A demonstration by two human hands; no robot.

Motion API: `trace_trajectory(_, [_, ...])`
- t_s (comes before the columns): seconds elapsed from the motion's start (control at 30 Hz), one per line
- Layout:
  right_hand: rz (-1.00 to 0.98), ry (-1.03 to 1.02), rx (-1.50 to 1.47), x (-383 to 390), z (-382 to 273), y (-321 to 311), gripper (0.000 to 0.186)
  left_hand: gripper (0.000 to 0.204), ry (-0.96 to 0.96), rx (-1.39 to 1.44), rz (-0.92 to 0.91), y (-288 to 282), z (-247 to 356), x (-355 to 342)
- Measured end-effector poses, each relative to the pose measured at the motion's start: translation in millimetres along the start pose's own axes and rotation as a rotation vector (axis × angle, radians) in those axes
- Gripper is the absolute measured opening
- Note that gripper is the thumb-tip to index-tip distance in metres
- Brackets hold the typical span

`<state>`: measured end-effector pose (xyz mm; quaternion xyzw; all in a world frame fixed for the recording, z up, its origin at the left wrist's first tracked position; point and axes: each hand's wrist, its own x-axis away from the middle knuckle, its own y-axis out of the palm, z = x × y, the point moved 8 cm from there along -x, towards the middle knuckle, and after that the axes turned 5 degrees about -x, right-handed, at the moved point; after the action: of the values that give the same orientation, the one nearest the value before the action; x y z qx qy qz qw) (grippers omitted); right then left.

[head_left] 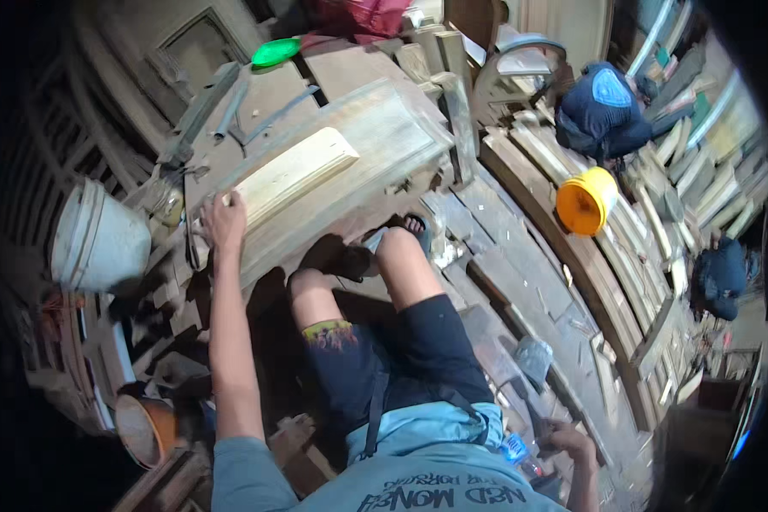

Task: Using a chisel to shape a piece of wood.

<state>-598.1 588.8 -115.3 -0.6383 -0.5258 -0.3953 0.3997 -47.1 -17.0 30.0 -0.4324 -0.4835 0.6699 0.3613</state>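
Note:
A pale wooden board (303,171) with stepped, moulded edges and a rounded far corner lies slantwise across a broad grey wooden workbench (375,115). At the board's near left end is my left hand (224,220), its fingers closed over that end. Down at my right side, away from the bench, my right hand (569,444) has its fingers curled. Whatever it may hold is too dim to make out. Close by it are a bottle with a blue label (514,448) and a grey block-like thing (533,360) with a dark bar below it.
White buckets (102,235) stand left of the bench, an orange-brown bucket (143,431) lower left. A green dish (276,53) lies at the back. Long timbers (563,230) run along the right, with a yellow bucket (586,201) on them. Another person (604,111) crouches beyond.

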Motion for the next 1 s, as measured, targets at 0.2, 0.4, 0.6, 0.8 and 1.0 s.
trace_trajectory(0.2, [0.005, -0.206, -0.36, 5, -83, 27, 0.015, 0.063, 0.001, -0.025, 0.021, -4, -12, -4])
trace_trajectory(0.4, [-0.36, -0.634, -0.538, 9, -264, 139, 0.053, 0.058, 0.293, 0.176, 0.104, -8, 8, 23])
trace_trajectory(0.6, [-0.323, -0.773, -0.127, 4, -387, 224, 0.051, 0.028, 0.223, 0.269, 0.208, -5, -2, 36])
trace_trajectory(0.8, [-0.123, -0.994, 0.471, 26, -461, 274, 0.059, 0.025, 0.276, 0.38, 0.162, 2, -5, 20])
trace_trajectory(1.0, [-0.407, -0.895, 0.494, 23, -474, 279, 0.076, 0.026, 0.435, 0.508, 0.172, -14, -10, -7])
